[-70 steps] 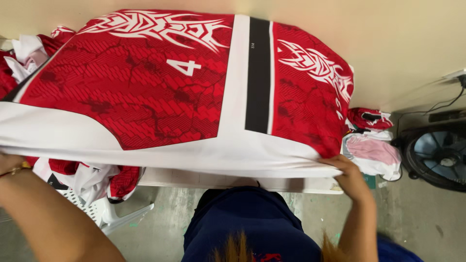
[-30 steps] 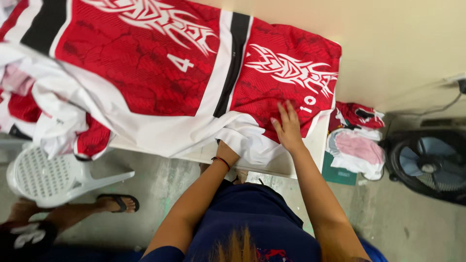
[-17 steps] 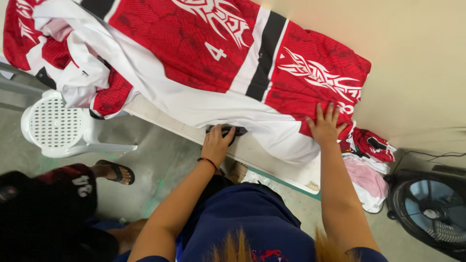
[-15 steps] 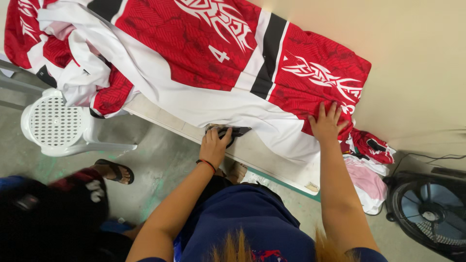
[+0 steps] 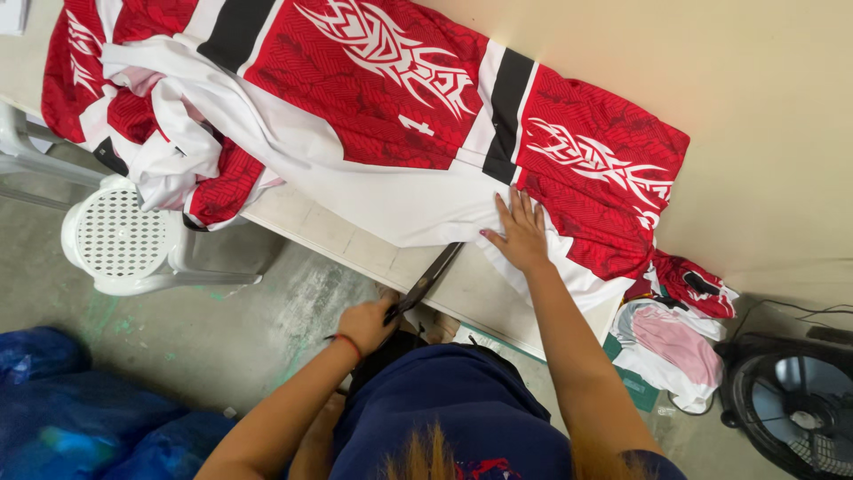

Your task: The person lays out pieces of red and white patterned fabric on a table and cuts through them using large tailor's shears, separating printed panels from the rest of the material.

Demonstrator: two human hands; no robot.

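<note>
A large red, white and black printed fabric (image 5: 382,107) lies spread across a light table (image 5: 355,253). My right hand (image 5: 520,236) presses flat on the fabric's white lower edge, fingers spread. Near the table's front edge, my left hand (image 5: 369,322) grips the handles of dark scissors (image 5: 429,277). The blades point up toward the white hem, and their tips meet the fabric edge just left of my right hand.
A white perforated plastic stool (image 5: 124,240) stands left of the table, under a bunched heap of fabric (image 5: 164,151). Blue bags (image 5: 80,409) lie on the floor at bottom left. A black fan (image 5: 791,409) and more folded cloth (image 5: 675,342) are at right.
The view has swung and tilted. My left hand came off the table with the scissors and now holds them by the handles at the front edge. My right hand slid left along the hem.
</note>
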